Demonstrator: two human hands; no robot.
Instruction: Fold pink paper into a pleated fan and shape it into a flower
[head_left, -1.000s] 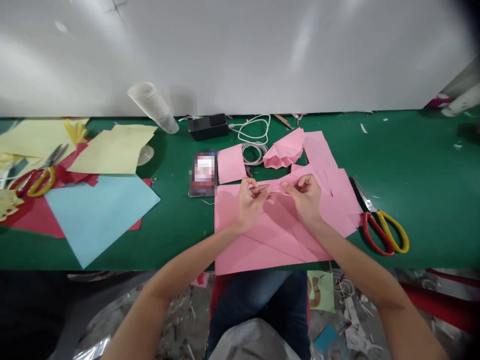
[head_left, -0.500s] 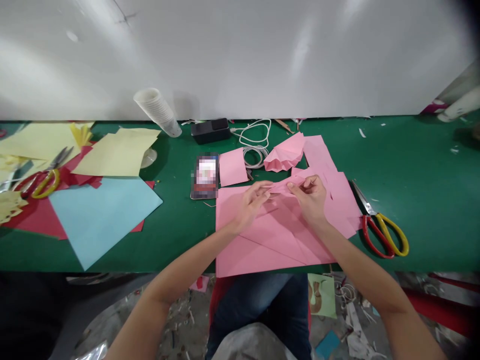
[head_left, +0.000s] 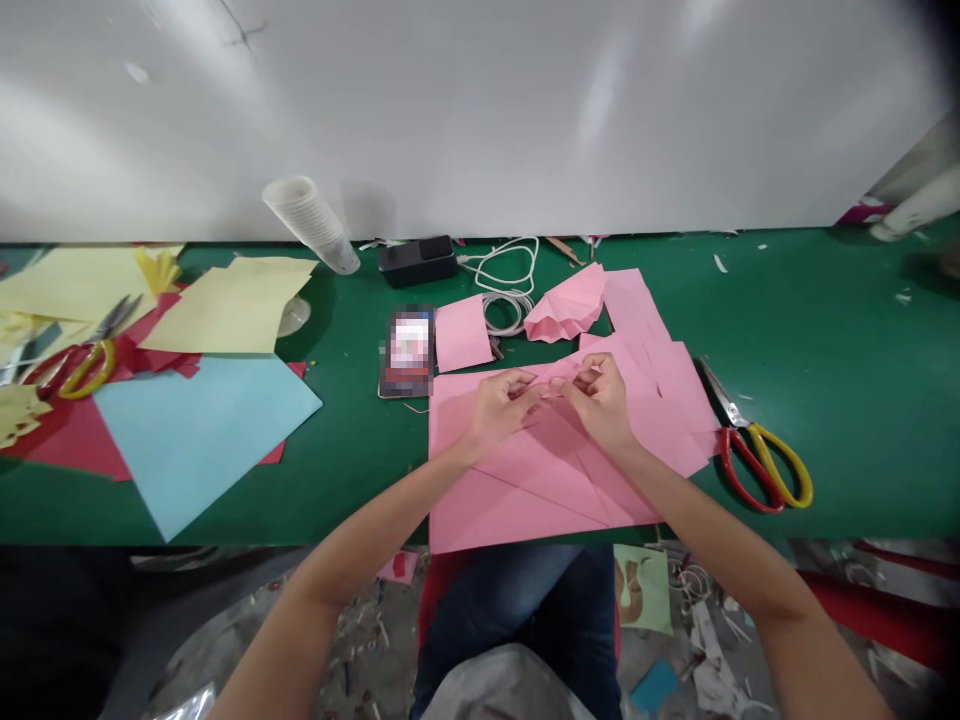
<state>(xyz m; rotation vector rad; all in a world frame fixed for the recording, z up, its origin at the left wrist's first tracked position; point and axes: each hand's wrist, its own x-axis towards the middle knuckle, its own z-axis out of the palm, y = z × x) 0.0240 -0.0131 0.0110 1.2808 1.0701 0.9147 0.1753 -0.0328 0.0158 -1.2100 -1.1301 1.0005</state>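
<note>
Between both hands is a small folded piece of pink paper (head_left: 556,378), partly hidden by my fingers. My left hand (head_left: 504,405) pinches its left end. The fingers of my right hand (head_left: 602,400) are closed on it from the right, thumb on the near side. Both hands hover close over large pink paper sheets (head_left: 510,500) stacked at the table's front edge. Behind them lies a pleated pink paper piece (head_left: 568,305), with a small pink square (head_left: 462,333) to its left.
Scissors (head_left: 750,440) with red and yellow handles lie right of the sheets. A phone (head_left: 407,350), a black box (head_left: 418,262), a white cable (head_left: 510,312) and stacked paper cups (head_left: 315,225) stand behind. Blue paper (head_left: 210,430), yellow paper (head_left: 232,305) and other scissors (head_left: 94,360) are at left.
My right hand has moved left, nearer to my left hand, along the folded pink paper. Less of the paper shows between the fingers.
</note>
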